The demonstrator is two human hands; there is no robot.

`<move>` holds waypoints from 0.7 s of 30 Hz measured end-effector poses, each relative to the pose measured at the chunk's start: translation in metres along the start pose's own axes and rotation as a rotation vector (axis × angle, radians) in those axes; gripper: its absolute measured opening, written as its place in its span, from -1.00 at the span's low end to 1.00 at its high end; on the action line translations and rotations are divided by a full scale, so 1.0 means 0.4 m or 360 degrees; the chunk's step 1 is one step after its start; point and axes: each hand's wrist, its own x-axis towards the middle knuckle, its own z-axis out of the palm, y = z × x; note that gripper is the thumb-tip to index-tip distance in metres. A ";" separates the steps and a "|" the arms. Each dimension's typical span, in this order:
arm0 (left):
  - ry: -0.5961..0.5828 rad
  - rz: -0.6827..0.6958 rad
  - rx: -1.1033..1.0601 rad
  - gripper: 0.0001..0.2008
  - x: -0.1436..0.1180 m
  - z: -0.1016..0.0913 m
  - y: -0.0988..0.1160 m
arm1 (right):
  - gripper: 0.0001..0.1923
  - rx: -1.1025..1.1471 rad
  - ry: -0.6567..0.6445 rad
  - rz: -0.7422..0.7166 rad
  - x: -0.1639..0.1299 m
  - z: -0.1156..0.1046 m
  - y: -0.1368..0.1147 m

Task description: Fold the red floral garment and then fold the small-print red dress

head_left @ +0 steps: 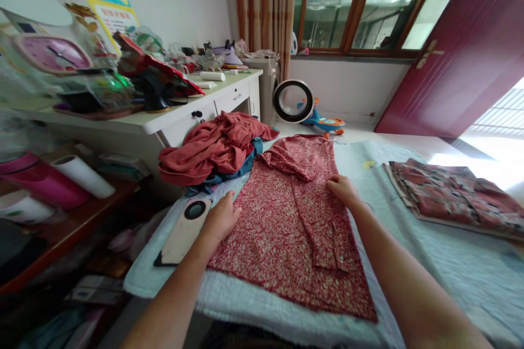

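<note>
A red shirt (282, 218) with a small pale print is spread on the light blue cloth, one sleeve (315, 223) folded down over its body. Its upper part lies bunched at the far end. My left hand (224, 217) rests at the shirt's left edge, thumb and fingers apart. At the opposite edge, my right hand (343, 190) has its fingers closed on the fabric. Just left of my left hand lies a pale flat device (184, 234) with a round black part, partly covered by my forearm.
A heap of rust-red clothing (213, 147) lies behind the device, with blue fabric under it. Folded patterned fabric (458, 196) sits on the right of the light blue cloth (380, 191). A cluttered white desk (172, 120) borders the left; a washing machine's open round door (293, 101) stands behind.
</note>
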 end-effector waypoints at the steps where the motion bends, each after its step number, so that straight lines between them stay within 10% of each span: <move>1: -0.0029 -0.0053 -0.0002 -0.54 -0.003 -0.004 -0.004 | -0.75 -0.0018 0.0003 0.0009 0.014 -0.002 -0.012; 7: -0.0148 -0.0073 0.0088 -0.77 -0.029 -0.023 -0.019 | -0.63 -0.0068 0.0102 0.0073 0.085 0.023 -0.099; 11: -0.0173 0.0059 -0.0129 -0.83 -0.051 -0.033 -0.027 | -0.91 0.0083 0.0037 0.0081 0.112 0.040 -0.137; 21: -0.0271 0.0447 -0.0872 -0.66 -0.109 -0.044 0.074 | -0.92 0.1167 0.0090 0.0137 0.121 0.036 -0.220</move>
